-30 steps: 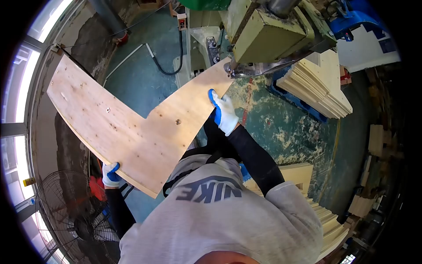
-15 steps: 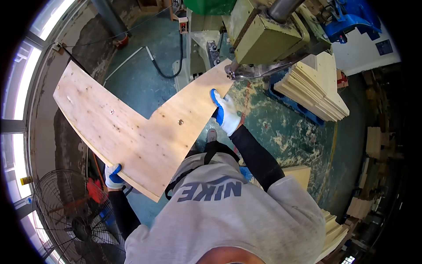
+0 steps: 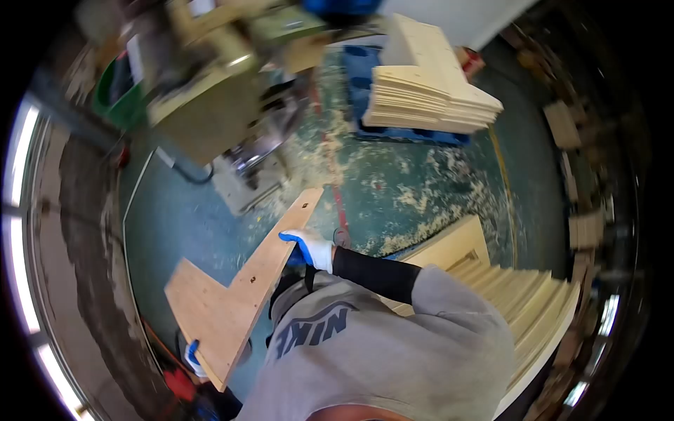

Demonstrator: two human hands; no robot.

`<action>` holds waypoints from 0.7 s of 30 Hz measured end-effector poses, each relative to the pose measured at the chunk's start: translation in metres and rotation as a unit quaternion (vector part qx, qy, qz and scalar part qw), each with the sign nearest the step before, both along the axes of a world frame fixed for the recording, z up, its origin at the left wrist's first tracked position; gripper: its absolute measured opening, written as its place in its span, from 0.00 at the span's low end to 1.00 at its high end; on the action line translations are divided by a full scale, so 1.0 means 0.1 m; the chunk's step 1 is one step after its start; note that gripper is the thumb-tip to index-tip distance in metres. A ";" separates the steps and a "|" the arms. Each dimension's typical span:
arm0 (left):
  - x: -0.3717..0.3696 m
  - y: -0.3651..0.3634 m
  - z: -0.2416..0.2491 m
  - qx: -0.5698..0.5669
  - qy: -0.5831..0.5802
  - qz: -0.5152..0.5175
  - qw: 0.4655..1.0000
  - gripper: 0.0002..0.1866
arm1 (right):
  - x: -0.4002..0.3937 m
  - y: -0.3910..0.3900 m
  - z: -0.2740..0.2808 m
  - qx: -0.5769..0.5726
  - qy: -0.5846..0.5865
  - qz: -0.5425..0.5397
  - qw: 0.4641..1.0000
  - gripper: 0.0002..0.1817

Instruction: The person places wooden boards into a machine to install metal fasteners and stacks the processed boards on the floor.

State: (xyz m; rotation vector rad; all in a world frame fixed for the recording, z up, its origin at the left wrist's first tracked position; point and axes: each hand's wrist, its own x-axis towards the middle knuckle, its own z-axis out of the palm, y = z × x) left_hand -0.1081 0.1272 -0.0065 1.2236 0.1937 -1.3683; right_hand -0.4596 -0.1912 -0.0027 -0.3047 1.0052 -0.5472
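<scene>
Both my hands, in white gloves with blue palms, hold an L-shaped plywood panel (image 3: pixel 223 316) tilted in front of my body. My left hand (image 3: pixel 194 358) grips its lower left edge, fingers partly behind the wood. My right hand (image 3: pixel 312 249) clasps the narrower arm of the panel, with blue fingertips on the top face and the rest of the grip hidden. Small metal inserts show in the panel's face. The panel is apart from the green machine (image 3: pixel 210 105) ahead.
A stack of cut panels (image 3: pixel 435 91) sits on a blue pallet (image 3: pixel 358 84) at the far right. Close on my right stands another stack of panels (image 3: pixel 519 302). Sawdust covers parts of the green floor (image 3: pixel 400 182). A green bin (image 3: pixel 116 98) is at the upper left.
My view has turned right. The panel has come away from the machine's head and back towards my body, still in both hands. The stack beside me now shows more fully.
</scene>
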 end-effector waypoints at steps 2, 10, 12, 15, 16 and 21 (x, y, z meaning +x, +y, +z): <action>0.14 -0.02 -1.41 0.043 -0.017 -0.001 0.999 0.28 | -0.52 -0.36 -0.02 -0.044 0.060 -0.048 0.996 0.13; -3.51 -3.05 -0.60 -0.086 0.159 -0.266 0.947 0.30 | -3.95 -1.19 0.07 -0.133 0.201 -0.339 0.909 0.17; -4.20 -3.63 -0.60 -0.099 0.185 -0.324 0.923 0.31 | -4.85 -1.12 0.11 -0.171 0.198 -0.393 0.882 0.17; -5.16 -4.36 -0.62 -0.132 0.204 -0.383 0.891 0.29 | -5.84 -0.87 0.02 -0.174 0.363 -0.508 0.762 0.23; -5.52 -4.63 -0.53 -0.165 0.179 -0.391 0.888 0.30 | -6.25 -0.83 -0.17 -0.245 0.483 -0.511 0.667 0.23; -6.61 -5.68 -0.09 -0.241 0.072 -0.497 0.831 0.27 | -6.76 -1.19 0.41 -0.322 0.473 -0.493 0.655 0.16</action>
